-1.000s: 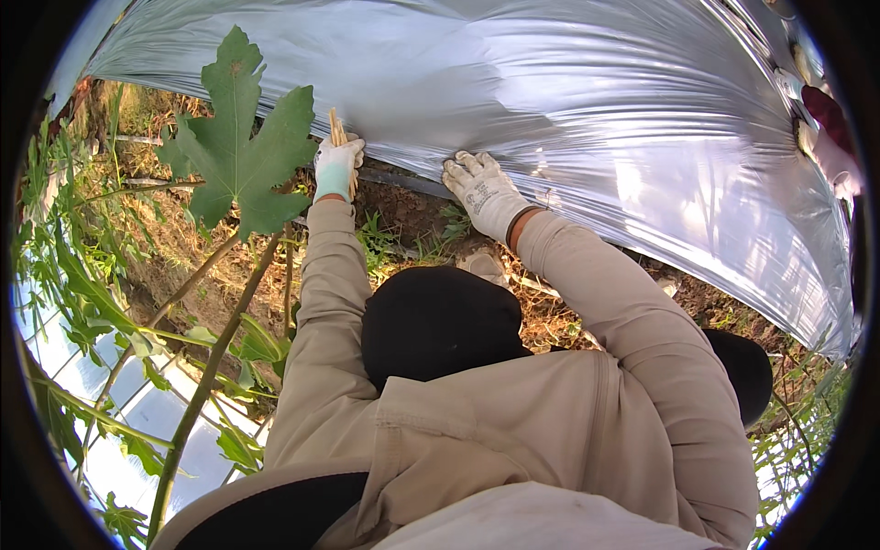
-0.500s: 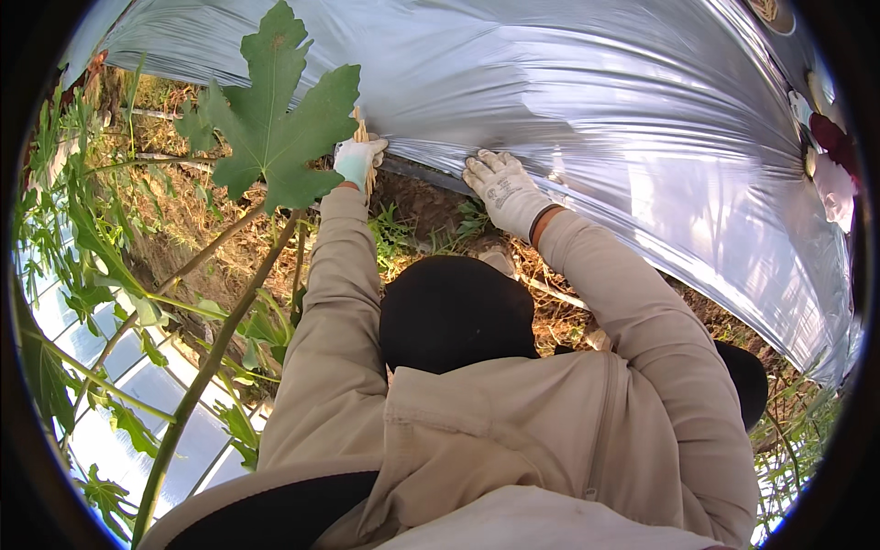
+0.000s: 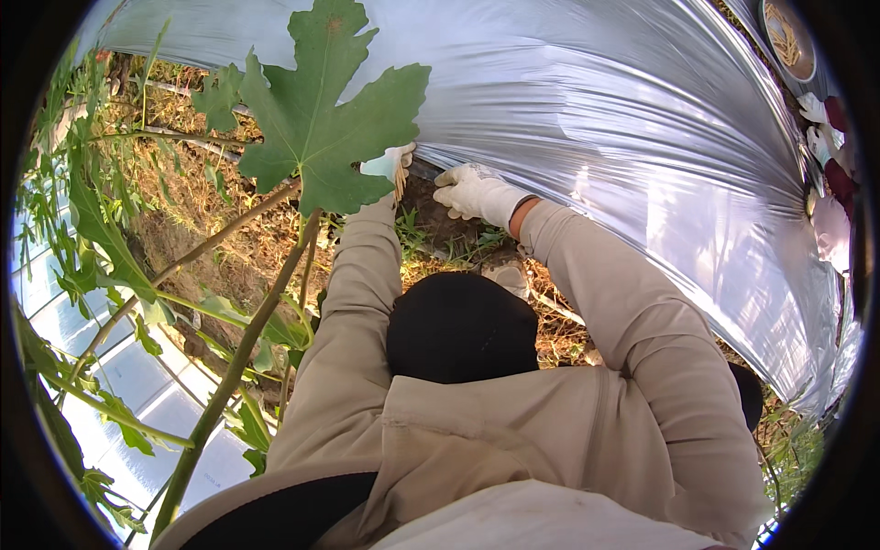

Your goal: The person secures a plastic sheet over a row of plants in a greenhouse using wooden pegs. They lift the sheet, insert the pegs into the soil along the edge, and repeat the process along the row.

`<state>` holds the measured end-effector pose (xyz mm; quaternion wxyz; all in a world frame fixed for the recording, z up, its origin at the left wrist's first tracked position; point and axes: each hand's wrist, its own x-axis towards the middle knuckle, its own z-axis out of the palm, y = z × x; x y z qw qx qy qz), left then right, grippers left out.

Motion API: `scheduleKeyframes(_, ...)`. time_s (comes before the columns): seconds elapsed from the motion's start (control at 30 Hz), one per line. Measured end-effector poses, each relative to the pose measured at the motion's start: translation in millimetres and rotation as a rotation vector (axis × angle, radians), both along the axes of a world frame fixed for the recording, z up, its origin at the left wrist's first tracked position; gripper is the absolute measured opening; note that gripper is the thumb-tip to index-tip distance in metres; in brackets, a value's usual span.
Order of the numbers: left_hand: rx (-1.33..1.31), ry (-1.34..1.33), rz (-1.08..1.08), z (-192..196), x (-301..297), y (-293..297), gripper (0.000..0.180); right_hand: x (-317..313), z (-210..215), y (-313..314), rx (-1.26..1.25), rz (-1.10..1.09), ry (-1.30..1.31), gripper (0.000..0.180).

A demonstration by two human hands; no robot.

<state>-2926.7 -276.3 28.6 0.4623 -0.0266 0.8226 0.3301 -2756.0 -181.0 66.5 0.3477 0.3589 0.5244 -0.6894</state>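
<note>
Nearest, a broad green leaf [image 3: 321,137] now covers more of the left hand [image 3: 383,165], so I cannot tell how firmly it holds the pale sticks [image 3: 401,185]. Beyond, the right hand [image 3: 481,194] no longer lies spread but curls near the left one, apart, grip unclear, suggesting closer work at the near edge of the silver film [image 3: 495,87] stretching far and right

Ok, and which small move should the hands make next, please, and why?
Probably the right hand should move slightly left, to the sticks in the left hand: its fingers point there, the gap looks small, and they seem empty. The leaf partly hides the left hand.
</note>
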Motion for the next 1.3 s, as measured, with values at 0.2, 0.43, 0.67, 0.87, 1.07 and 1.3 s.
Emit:
scheduleKeyframes(0.2,0.019,-0.107,0.134,-8,-5,-1,0.022,-35,-18,-48,-0.273,-0.482,-0.010,0.038)
scheduleKeyframes(0.43,0.000,-0.187,0.168,-32,-18,-11,0.020,-54,-25,-46,-0.139,-0.522,-0.122,0.029)
scheduleKeyframes(0.67,0.036,-0.140,0.099,-28,-22,-11,0.021,-52,-23,-27,0.066,-0.265,-0.087,0.026)
scheduleKeyframes(0.87,0.039,-0.093,0.092,-12,-13,-5,0.020,-13,-3,3,0.213,0.008,-0.040,0.025)
scheduleKeyframes(1.07,0.136,-0.090,0.103,-20,-12,-10,0.016,19,5,20,0.266,-0.053,-0.071,0.028)
scheduleKeyframes(1.3,0.199,-0.067,0.112,-21,-12,-8,0.019,22,6,29,0.675,0.293,0.118,0.032)
